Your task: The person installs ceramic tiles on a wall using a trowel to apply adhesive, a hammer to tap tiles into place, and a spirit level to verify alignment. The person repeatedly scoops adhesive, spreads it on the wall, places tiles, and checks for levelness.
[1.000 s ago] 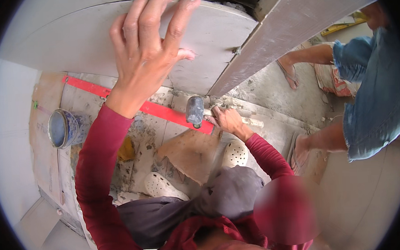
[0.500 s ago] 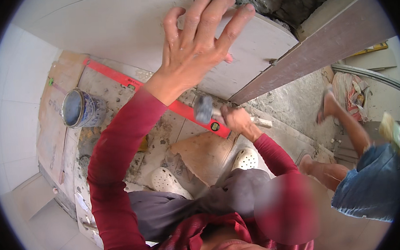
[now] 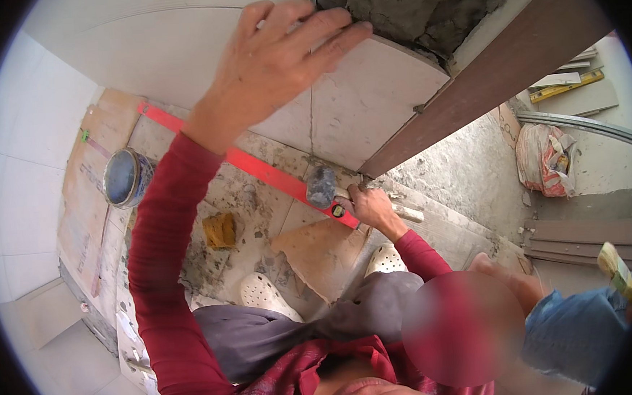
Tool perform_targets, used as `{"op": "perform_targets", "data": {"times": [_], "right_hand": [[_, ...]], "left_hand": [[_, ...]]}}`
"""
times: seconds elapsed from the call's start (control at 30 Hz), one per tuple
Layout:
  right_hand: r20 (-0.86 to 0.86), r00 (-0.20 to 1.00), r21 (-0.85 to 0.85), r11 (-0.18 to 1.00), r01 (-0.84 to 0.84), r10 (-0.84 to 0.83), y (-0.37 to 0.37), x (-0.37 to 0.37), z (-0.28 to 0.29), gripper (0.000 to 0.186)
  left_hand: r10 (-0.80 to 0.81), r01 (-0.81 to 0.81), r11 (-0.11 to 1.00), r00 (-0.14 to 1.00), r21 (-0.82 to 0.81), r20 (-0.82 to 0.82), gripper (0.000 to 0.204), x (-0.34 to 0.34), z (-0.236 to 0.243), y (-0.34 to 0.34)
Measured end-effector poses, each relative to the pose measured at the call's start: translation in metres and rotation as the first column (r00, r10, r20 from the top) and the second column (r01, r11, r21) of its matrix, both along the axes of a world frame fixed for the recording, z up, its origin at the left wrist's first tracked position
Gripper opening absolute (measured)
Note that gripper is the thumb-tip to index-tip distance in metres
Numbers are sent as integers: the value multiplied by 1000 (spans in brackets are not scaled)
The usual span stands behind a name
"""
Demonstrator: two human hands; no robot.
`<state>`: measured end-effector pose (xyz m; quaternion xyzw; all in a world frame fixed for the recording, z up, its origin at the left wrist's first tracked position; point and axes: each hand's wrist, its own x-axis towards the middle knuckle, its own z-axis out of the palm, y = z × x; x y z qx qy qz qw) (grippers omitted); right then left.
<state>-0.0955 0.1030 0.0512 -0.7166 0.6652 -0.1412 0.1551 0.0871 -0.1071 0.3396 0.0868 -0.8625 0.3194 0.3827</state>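
The big pale wall tile sits low on the wall, right next to the brown door frame. Above its top edge there is rough grey mortar. The left hand lies flat on the tile — its fingers are spread wide and press on the top part, near the seam with the next tile.

Lower down, the right hand is closed around the handle of a rubber mallet. The grey head of the mallet is close to the bottom edge of the tile, just above the floor.

A long red level lies on the floor along the foot of the wall, and the mallet head is over it. A broken brown piece of tile lies on the dusty floor near the person's white clogs. A yellow sponge sits a bit to the left. Further left stands a blue bucket.

On the right, past the door — another person in blue jeans is near. A full sack leans far back there.
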Motion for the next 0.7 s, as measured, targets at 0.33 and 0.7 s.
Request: {"op": "perform_targets", "data": {"times": [0.33, 0.7], "right_hand": [[35, 998, -385, 922, -31, 48, -11, -16, 39, 43], [37, 985, -249, 953, 171, -167, -17, -6, 49, 43]], "left_hand": [[-67, 57, 995, 991, 80, 117, 52, 3, 15, -12], [-62, 55, 997, 990, 56, 126, 53, 2, 17, -13]]}}
